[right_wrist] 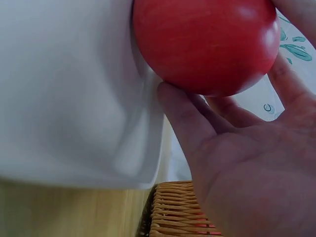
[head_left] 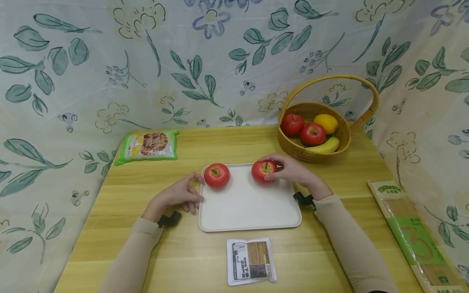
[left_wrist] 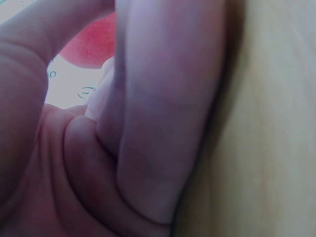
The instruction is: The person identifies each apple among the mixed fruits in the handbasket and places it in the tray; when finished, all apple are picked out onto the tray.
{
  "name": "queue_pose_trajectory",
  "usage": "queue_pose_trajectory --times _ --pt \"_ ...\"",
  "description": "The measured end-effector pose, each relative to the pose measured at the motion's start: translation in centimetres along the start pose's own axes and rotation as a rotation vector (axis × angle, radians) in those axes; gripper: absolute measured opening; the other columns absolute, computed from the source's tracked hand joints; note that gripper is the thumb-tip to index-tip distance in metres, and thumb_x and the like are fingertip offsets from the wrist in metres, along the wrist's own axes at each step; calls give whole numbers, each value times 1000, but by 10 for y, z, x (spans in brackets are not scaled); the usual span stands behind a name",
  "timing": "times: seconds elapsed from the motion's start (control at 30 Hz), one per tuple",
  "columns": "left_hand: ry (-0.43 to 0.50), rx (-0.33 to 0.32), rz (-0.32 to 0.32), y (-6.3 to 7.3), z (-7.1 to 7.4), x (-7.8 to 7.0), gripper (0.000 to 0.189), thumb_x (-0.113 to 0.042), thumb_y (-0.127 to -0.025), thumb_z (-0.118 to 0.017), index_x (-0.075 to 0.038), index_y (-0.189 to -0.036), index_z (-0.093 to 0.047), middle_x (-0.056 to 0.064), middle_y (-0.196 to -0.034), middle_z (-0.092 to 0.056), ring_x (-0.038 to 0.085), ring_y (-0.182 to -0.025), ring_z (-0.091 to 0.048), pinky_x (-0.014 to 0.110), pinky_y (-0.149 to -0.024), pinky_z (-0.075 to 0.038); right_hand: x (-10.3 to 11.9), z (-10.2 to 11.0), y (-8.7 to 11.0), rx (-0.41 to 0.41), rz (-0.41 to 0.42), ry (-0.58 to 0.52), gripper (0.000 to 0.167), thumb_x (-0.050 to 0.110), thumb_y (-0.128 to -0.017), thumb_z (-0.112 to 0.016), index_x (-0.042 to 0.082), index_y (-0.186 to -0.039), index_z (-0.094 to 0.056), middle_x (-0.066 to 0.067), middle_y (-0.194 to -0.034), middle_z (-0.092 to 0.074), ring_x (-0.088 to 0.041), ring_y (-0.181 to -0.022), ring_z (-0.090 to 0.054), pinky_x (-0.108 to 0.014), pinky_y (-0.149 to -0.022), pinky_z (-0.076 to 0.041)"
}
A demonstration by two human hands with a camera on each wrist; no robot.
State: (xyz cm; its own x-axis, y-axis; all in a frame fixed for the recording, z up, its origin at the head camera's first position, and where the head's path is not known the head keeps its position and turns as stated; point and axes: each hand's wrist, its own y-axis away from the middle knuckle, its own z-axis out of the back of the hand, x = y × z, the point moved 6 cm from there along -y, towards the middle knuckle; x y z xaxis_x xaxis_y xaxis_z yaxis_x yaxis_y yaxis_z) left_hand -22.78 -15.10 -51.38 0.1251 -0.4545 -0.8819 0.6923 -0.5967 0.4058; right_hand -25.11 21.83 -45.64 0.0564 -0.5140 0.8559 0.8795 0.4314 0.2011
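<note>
Two red apples are on a white rectangular tray. My right hand grips the right apple with thumb and fingers, near the tray's far right corner. In the right wrist view that apple sits between the fingers, low at the tray's rim. The other apple rests in the far left corner of the tray. My left hand lies beside the tray's left edge, its fingertips right at the rim. Its loosely bent fingers fill much of the left wrist view, with red showing behind them.
At the back right stands a wicker basket with a tall handle, holding red apples, a lemon and a banana. A green food packet lies back left, a silver packet in front, and a long green-labelled package far right.
</note>
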Motion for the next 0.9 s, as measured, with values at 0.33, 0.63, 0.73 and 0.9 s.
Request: queue_pose_trajectory --times 0.33,0.63,0.73,0.9 --pt "5 8 -8 1 0 -6 62 -19 -96 -79 -12 -139 -35 7 -74 -76 17 -56 -72 27 -50 -57 -3 -1 -1 38 -15 -7 61 36 -97 -78 25 -152 -54 -16 -157 -51 -40 -141 -47 -64 -122 -38" --pt "-5 1 -15 5 1 -3 63 -19 -97 -79 -11 -142 -35 9 -75 -76 20 -57 -73 29 -51 -59 4 3 2 54 64 -39 72 27 -99 -77 17 -161 -42 -18 -160 -49 -40 -146 -47 -61 -124 -39" --pt "-2 -7 -15 4 0 -2 64 -21 -96 -80 -12 -141 -37 9 -76 -76 20 -57 -73 29 -51 -59 10 22 10 0 99 -40 68 25 -100 -76 15 -160 -44 -19 -161 -49 -41 -148 -48 -61 -123 -41" --pt "-1 -6 -20 3 -1 -2 65 -22 -96 -80 -11 -141 -36 9 -75 -76 20 -56 -72 29 -51 -59 14 74 29 -228 147 -82 64 18 -102 -73 11 -158 -45 -19 -163 -47 -40 -153 -43 -61 -128 -33"
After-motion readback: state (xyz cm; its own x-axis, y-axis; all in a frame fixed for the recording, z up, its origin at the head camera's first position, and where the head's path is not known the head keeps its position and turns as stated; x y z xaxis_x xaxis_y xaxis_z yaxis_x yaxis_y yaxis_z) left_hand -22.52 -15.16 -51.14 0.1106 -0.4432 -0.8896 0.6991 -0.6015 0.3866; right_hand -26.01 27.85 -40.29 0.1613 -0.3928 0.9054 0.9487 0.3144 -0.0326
